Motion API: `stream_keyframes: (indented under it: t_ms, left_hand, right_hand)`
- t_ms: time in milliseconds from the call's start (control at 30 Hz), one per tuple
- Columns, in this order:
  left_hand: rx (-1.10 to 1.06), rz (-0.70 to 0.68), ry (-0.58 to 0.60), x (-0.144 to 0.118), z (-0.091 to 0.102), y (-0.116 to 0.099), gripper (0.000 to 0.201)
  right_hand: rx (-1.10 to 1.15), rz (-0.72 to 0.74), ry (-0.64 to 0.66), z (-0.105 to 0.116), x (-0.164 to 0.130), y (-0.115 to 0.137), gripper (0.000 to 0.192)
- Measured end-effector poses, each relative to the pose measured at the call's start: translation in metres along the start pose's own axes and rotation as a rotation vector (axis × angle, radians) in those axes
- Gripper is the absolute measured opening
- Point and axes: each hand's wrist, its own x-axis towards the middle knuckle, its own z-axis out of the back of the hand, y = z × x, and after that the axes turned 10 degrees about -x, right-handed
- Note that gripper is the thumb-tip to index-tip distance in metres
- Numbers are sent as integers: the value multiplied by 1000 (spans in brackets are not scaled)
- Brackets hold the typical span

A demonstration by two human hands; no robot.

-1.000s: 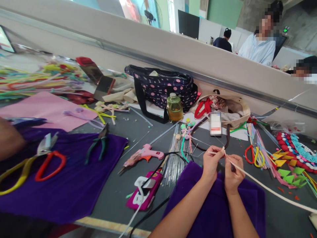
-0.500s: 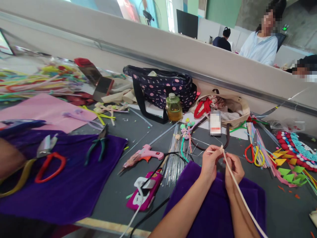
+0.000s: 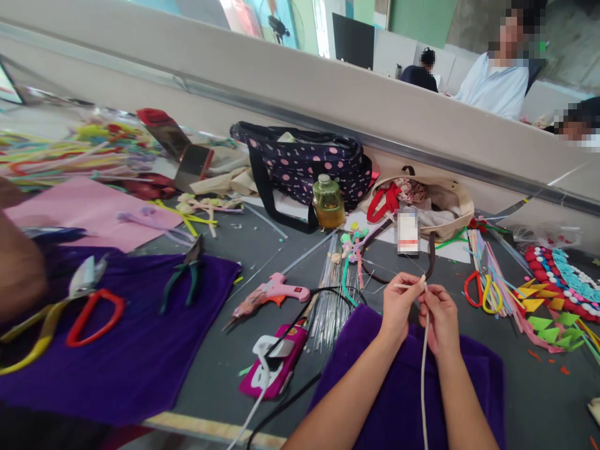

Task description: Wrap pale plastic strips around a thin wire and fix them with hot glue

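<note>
A cream-coloured pipe cleaner [image 3: 424, 381] is held in both hands over a folded purple cloth [image 3: 351, 369]. My left hand [image 3: 398, 306] is closed, pinching it near a small bent or looped part between the fingertips. Beside it, the fingers of my right hand [image 3: 440, 315] are closed on the same pipe cleaner just below that bend. Its long end hangs down between my forearms. A bundle of clear thin sticks [image 3: 323, 312] lies to the left of my hands, with a small green, purple and pink pipe-cleaner piece [image 3: 354, 247] at its top.
Left of the sticks lie a pink glue gun [image 3: 276, 290] and a magenta power strip [image 3: 274, 362] with cables. Another person's arm [image 3: 21, 262] reaches in by pliers [image 3: 185, 275] and scissors [image 3: 89, 306]. A bottle [image 3: 328, 203] and bags stand behind; more scissors [image 3: 482, 290] lie right.
My right hand has shifted up against the left fingertips. The pipe cleaner's long end has swung left and now hangs nearly straight down. The other person's arm at left has moved.
</note>
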Motion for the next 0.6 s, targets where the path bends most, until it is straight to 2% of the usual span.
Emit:
stream_keyframes:
  t_ms: [133,267,467,600]
  left_hand:
    - [37,-32,-10,3,1,4,19]
    - [40,-13,-33,1,1,8,20]
    - [-5,60,18,-1,-1,11,25]
    - [-51,130,26,-3,-2,10,28]
  right_hand:
    - [18,-21,-42,3,1,5,28]
    - [-84,23,-142,5,1,2,26]
    - [-344,283,-325,7,1,-4,25]
    - [-423,378,-380,8,-1,-5,22]
